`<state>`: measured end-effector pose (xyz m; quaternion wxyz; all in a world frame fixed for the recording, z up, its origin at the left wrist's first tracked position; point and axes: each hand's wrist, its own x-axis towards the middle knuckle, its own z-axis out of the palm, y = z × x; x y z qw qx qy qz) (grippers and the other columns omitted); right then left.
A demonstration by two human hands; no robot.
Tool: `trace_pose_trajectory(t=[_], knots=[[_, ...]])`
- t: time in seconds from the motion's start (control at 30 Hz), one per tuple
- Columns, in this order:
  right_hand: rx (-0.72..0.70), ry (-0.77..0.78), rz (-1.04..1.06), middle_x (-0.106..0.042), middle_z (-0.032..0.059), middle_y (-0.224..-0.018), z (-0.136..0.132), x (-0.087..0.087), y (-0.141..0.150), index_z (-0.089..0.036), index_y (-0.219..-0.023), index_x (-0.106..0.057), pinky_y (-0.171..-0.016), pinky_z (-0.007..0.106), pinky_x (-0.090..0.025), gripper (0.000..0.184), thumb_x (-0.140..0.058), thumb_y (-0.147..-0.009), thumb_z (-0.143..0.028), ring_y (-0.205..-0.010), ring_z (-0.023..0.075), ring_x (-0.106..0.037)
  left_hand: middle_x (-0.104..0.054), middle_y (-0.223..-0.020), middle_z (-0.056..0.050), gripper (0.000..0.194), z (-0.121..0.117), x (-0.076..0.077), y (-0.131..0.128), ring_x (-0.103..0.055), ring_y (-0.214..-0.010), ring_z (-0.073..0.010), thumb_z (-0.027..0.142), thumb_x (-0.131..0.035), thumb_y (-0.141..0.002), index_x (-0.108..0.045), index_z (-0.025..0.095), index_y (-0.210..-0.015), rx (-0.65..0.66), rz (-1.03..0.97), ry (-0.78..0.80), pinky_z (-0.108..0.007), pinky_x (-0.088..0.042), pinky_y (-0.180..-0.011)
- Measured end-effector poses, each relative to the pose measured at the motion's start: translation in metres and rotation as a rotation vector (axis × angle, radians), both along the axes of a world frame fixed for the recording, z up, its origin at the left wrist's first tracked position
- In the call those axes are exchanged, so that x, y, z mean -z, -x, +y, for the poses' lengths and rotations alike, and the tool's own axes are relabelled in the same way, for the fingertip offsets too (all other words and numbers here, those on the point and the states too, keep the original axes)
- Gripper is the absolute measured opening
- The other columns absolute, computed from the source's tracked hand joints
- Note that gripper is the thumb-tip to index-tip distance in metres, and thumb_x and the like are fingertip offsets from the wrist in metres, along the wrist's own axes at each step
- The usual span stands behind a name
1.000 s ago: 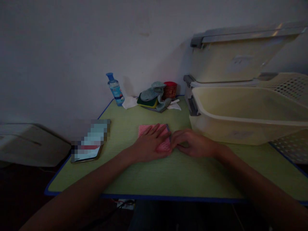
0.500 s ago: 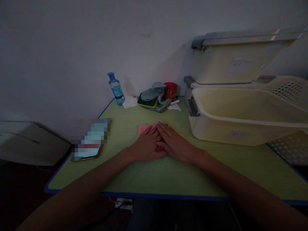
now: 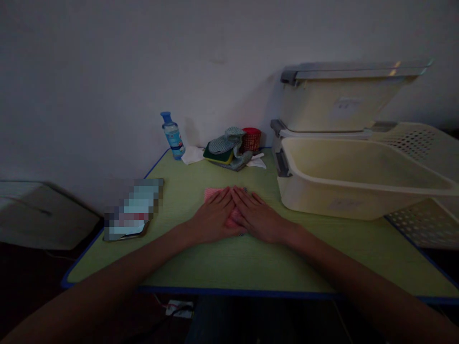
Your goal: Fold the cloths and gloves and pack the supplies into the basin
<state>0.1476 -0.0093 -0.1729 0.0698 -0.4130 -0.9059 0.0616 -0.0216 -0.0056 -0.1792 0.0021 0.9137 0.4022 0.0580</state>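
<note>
A pink textured cloth lies on the green table, mostly covered by my two hands. My left hand rests flat on its left part, fingers stretched forward. From the other side my right hand lies flat over the right part, its fingers angled toward the left ones. The fingertips of both hands meet near the cloth's far edge. Pink shows between the palms and past the left fingertips. A small dark-patterned edge peeks out beside the right fingers; I cannot tell what it belongs to.
The green table has a blue edge. A phone lies at left. At the back stand a blue bottle, white tissue, a green-yellow sponge, a grey-blue knitted cloth and a red basket. Cream bins fill the right.
My hands have drawn slightly apart at the palms, so more pink cloth shows between them. The right hand no longer overlaps the left as much. The view has shifted slightly.
</note>
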Motion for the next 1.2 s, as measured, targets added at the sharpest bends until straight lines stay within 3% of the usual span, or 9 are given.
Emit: trace_pose_trajectory(t=[0.23, 0.5, 0.7, 0.97, 1.2], knots=[[-0.005, 0.007, 0.014, -0.022, 0.0216, -0.144, -0.001, -0.002, -0.001, -0.002, -0.138, -0.024, -0.107, 0.047, -0.022, 0.065, -0.025, -0.090, -0.046, -0.133, 0.0291, -0.019, -0.018, -0.146, -0.017, 0.084, -0.004, 0.000, 0.025, -0.012, -0.136, -0.0297, 0.068, -0.020, -0.081, -0.021, 0.008, -0.139, -0.019, 0.024, 0.005, -0.043, -0.014, -0.110], [-0.017, 0.080, -0.012, -0.018, 0.0235, -0.144, 0.000, -0.008, -0.003, 0.000, -0.138, -0.024, -0.107, 0.050, -0.018, 0.082, -0.027, -0.084, -0.062, -0.134, 0.0318, -0.014, -0.013, -0.146, -0.021, 0.079, -0.011, 0.000, 0.047, -0.009, -0.136, -0.0286, 0.063, -0.020, -0.085, -0.020, 0.004, -0.138, -0.048, 0.060, 0.022, -0.041, -0.016, -0.110], [0.001, 0.112, -0.052, -0.014, 0.0220, -0.145, -0.001, -0.013, -0.001, -0.001, -0.140, -0.020, -0.107, 0.050, -0.016, 0.083, -0.026, -0.084, -0.063, -0.134, 0.0309, -0.013, -0.008, -0.146, -0.021, 0.082, -0.008, -0.002, 0.047, -0.005, -0.136, -0.0294, 0.064, -0.018, -0.084, -0.017, 0.004, -0.139, -0.045, 0.091, 0.056, -0.042, -0.015, -0.110], [0.110, 0.079, -0.130, -0.013, 0.0210, -0.145, 0.011, -0.009, -0.018, 0.000, -0.140, -0.017, -0.105, 0.054, -0.018, 0.083, -0.022, -0.085, -0.062, -0.134, 0.0312, -0.012, -0.005, -0.147, -0.019, 0.083, 0.025, -0.012, 0.024, -0.004, -0.136, -0.0288, 0.065, -0.021, -0.083, -0.010, 0.008, -0.141, -0.003, 0.170, 0.127, -0.040, -0.012, -0.109], [0.144, 0.062, -0.118, -0.015, 0.0210, -0.145, 0.012, -0.009, -0.023, -0.002, -0.139, -0.020, -0.105, 0.053, -0.019, 0.082, -0.025, -0.085, -0.062, -0.134, 0.0310, -0.014, -0.010, -0.147, -0.020, 0.082, 0.034, -0.007, 0.019, -0.010, -0.136, -0.0299, 0.065, -0.025, -0.082, -0.014, 0.009, -0.141, 0.048, 0.115, 0.051, -0.041, -0.014, -0.108]])
